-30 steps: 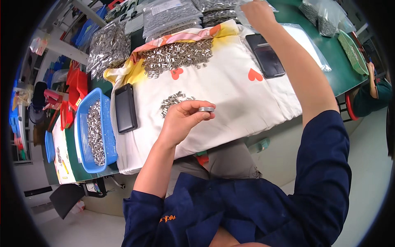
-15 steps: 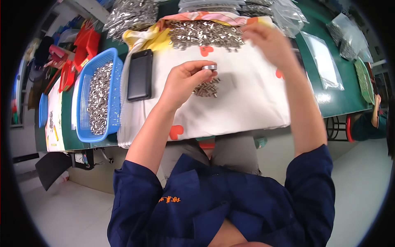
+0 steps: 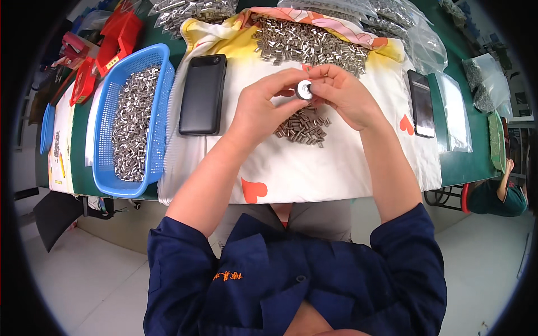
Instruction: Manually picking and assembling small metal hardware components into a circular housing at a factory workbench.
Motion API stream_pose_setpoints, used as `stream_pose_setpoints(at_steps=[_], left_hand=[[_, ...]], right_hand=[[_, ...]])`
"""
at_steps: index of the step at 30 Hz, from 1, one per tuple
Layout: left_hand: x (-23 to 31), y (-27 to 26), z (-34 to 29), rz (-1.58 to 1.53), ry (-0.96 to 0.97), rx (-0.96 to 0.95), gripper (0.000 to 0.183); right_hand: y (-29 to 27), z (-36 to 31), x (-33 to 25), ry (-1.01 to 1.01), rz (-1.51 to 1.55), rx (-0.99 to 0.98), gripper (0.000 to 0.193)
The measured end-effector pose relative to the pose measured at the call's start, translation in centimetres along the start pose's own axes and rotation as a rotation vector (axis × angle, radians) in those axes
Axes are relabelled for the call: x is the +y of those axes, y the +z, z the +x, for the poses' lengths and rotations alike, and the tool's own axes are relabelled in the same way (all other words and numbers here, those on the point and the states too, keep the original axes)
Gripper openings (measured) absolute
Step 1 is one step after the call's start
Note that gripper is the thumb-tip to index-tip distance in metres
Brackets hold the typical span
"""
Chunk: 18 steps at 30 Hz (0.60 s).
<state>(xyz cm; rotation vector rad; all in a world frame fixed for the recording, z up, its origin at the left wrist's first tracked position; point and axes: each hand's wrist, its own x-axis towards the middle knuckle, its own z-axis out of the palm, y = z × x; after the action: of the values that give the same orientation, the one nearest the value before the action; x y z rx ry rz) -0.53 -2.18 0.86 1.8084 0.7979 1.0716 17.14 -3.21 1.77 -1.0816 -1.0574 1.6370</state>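
Observation:
My left hand (image 3: 256, 109) is closed around a small round silver piece with a bright, pale face (image 3: 304, 89), pinched between thumb and fingers. Beside it, my right hand (image 3: 352, 102) has thumb and forefinger pressed together at the edge of that piece. Whether a small part sits in the right fingertips is hidden. Just below both hands lies a small heap of short metal cylinders (image 3: 305, 130) on a white cloth (image 3: 347, 168) with red hearts. Beyond the hands spreads a larger heap of similar cylinders (image 3: 308, 45).
At left stands a blue plastic basket (image 3: 133, 189) of small metal parts, beside a black rectangular device (image 3: 202, 95). A dark phone (image 3: 421, 103) lies right. Plastic bags of parts (image 3: 196, 14) line the back; red bins (image 3: 120, 36) stand far left. Another person (image 3: 499, 190) sits far right.
My right hand has come from the large heap back to my left hand, and the two now meet at the round piece. The view has shifted slightly.

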Motion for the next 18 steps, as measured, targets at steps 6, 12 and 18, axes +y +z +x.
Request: stream_pose_setpoints(at_steps=[6,12,18], left_hand=[[-0.5,0.1,0.4,-0.12,-0.221,-0.12,0.043],[-1.0,-0.1,0.6,-0.161,-0.312,-0.095,0.039],[-1.3,-0.1,0.6,-0.283,-0.372,-0.071,0.037]], right_hand=[[-1.1,-0.1,0.5,-0.054,-0.039,-0.055,0.018],[0.2,-0.8,0.0,-0.338,-0.435,0.134,0.013],[0.5,-0.8,0.8,-0.664,-0.884,0.159,0.012]])
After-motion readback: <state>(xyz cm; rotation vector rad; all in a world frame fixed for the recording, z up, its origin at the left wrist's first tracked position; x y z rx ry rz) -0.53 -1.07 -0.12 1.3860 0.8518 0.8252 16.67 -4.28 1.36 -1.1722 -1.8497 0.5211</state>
